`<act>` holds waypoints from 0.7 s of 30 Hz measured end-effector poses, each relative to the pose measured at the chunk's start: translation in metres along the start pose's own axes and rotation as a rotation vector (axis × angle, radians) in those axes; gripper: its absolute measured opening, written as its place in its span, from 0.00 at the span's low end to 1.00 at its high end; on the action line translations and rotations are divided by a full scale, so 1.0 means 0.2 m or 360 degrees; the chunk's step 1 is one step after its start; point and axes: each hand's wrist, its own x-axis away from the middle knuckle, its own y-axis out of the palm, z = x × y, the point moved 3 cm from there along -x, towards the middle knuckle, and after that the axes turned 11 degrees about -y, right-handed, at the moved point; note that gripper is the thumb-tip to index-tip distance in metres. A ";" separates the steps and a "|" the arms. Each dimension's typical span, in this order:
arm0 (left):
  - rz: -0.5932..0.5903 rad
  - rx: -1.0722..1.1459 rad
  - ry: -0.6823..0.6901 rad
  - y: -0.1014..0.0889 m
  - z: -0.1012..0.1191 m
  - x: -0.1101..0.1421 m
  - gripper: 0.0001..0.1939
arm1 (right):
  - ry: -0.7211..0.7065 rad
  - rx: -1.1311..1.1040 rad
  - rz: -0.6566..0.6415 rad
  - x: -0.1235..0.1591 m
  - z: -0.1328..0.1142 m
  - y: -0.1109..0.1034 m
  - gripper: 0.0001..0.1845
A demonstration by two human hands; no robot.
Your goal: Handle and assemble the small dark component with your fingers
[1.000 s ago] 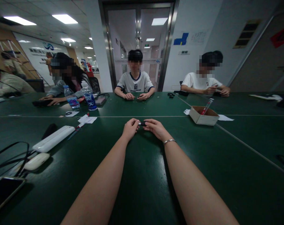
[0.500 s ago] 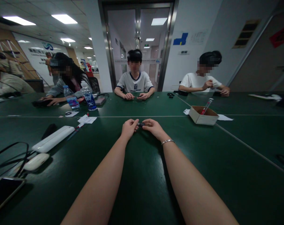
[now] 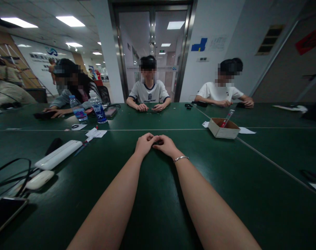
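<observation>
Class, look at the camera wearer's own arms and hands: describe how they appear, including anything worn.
The left hand and right hand are ungloved. No sleeve covers the visible lengths of the left arm or right arm. A thin, shiny silver bracelet circles the right wrist; the left wrist shows none. Finger details are too small to judge.

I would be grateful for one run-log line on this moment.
left hand: curled | right hand: curled, close by left | any held item: hidden from view | table: open box rightward, two bottles leftward
</observation>
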 end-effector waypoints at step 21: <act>-0.0636 0.0218 -0.0505 -0.43 -0.03 0.52 0.16 | -0.0668 -0.0859 -0.1292 0.69 -1.46 -0.35 0.19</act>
